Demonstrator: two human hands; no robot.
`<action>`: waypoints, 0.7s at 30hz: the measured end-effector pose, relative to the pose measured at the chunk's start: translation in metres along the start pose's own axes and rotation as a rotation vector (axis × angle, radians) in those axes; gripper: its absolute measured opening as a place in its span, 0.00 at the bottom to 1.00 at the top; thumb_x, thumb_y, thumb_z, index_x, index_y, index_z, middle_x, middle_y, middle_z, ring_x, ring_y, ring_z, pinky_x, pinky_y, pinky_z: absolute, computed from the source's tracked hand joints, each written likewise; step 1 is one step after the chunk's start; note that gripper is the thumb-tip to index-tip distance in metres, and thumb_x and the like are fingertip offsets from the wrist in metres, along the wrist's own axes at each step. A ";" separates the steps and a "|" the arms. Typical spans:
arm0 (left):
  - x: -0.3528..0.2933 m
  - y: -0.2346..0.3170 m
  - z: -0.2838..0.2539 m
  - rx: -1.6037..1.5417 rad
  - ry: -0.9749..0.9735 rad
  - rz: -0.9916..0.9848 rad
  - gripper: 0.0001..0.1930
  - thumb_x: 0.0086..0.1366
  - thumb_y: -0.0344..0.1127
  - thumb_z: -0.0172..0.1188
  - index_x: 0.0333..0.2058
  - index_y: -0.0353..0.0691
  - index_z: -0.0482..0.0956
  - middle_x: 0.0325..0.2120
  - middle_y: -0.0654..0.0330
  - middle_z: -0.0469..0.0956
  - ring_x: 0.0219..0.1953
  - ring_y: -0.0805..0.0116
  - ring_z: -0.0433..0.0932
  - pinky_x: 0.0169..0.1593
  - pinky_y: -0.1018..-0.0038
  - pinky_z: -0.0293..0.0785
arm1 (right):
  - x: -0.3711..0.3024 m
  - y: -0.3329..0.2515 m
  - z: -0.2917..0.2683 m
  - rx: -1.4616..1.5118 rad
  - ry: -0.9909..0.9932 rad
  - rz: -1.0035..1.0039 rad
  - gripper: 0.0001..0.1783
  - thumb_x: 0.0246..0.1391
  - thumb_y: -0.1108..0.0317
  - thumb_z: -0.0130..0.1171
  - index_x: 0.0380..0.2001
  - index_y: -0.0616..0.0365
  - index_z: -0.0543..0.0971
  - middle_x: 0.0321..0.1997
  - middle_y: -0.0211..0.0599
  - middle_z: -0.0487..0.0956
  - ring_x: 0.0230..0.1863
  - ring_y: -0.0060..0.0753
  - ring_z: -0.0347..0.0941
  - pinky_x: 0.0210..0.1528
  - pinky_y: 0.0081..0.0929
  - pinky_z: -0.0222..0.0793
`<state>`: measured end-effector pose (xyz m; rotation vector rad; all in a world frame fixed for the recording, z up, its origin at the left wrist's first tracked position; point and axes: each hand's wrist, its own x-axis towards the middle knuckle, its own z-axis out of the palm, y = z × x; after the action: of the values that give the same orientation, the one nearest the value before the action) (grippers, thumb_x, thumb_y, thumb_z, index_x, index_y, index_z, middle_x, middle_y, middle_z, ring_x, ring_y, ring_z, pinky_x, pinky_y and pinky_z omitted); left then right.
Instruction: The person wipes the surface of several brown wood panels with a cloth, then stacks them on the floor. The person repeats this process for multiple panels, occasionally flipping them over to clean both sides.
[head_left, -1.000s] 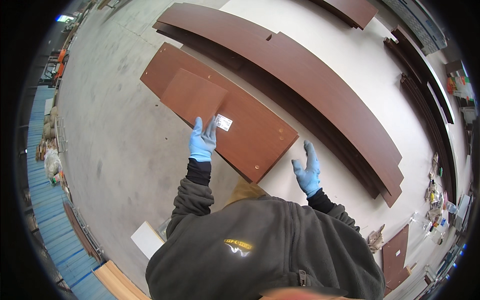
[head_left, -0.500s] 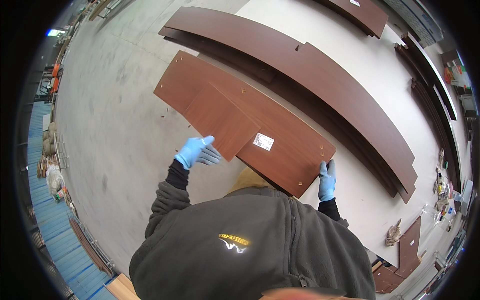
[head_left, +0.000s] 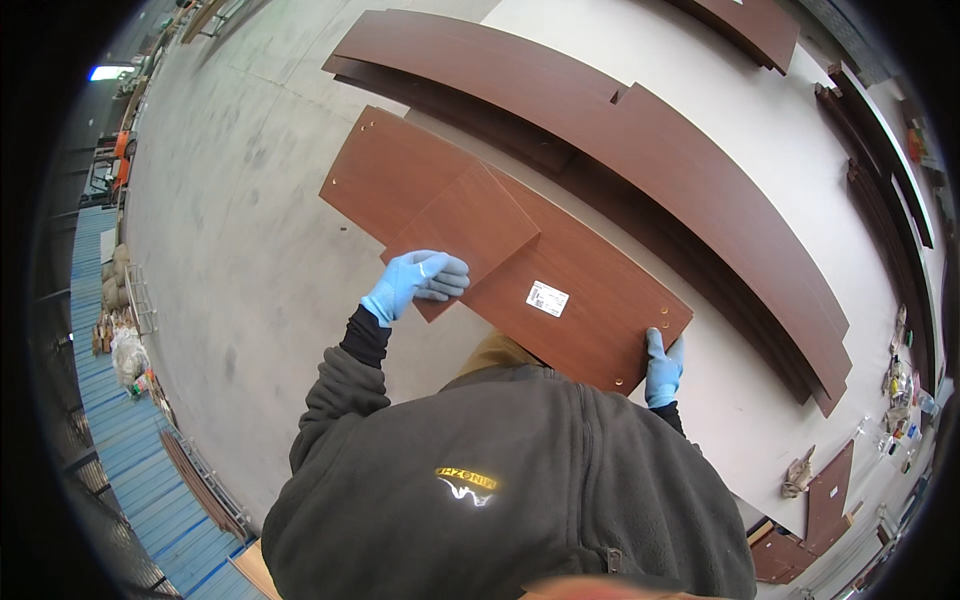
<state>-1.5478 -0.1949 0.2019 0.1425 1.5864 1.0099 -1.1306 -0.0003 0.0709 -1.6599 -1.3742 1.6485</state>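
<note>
A long reddish-brown panel (head_left: 590, 285) with a white label (head_left: 547, 298) and small round holes near its ends lies slanted in front of me. My right hand (head_left: 663, 370), in a blue glove, grips its right end, thumb on the top face and the other fingers partly hidden at the edge. A smaller brown board (head_left: 480, 215) lies across the long panel and juts past its near edge. Over the near left part of this board is my gloved left hand (head_left: 415, 285), its fingers stretched out and slightly bent; the contact is partly hidden.
Large curved dark-brown panels (head_left: 600, 130) lie stacked beyond on a white surface (head_left: 770, 250). More dark panels (head_left: 885, 220) stand at the far right, near small clutter (head_left: 900, 390). Grey floor (head_left: 230, 250) stretches left to blue slats (head_left: 130, 440). A small dark piece (head_left: 343, 229) lies on the floor.
The smaller board has turned and shifted right across the long panel. My left hand has moved right and up, over the board. My right hand still grips the long panel's end.
</note>
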 end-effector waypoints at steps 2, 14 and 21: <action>0.008 0.004 -0.007 0.096 0.121 -0.014 0.20 0.77 0.48 0.57 0.46 0.34 0.86 0.39 0.54 0.88 0.38 0.66 0.88 0.40 0.74 0.84 | 0.000 0.002 0.003 -0.007 0.032 -0.041 0.30 0.65 0.63 0.66 0.64 0.66 0.72 0.59 0.41 0.79 0.56 0.33 0.76 0.61 0.31 0.72; 0.085 0.063 -0.054 1.307 -0.361 0.555 0.20 0.70 0.48 0.58 0.23 0.45 0.86 0.21 0.57 0.84 0.27 0.53 0.83 0.38 0.58 0.78 | -0.002 0.023 0.011 -0.105 0.192 -0.061 0.28 0.72 0.55 0.59 0.63 0.66 0.74 0.57 0.37 0.81 0.56 0.28 0.75 0.61 0.28 0.70; 0.093 0.114 -0.081 0.751 -0.365 0.246 0.15 0.71 0.44 0.60 0.37 0.39 0.88 0.34 0.59 0.88 0.36 0.65 0.88 0.46 0.69 0.82 | 0.001 0.001 0.021 -0.341 0.423 -0.078 0.34 0.65 0.60 0.67 0.67 0.70 0.71 0.65 0.51 0.78 0.65 0.39 0.74 0.69 0.34 0.67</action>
<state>-1.6935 -0.1118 0.2023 0.9977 1.5522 0.4784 -1.1493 -0.0071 0.0650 -1.9697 -1.5266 0.9766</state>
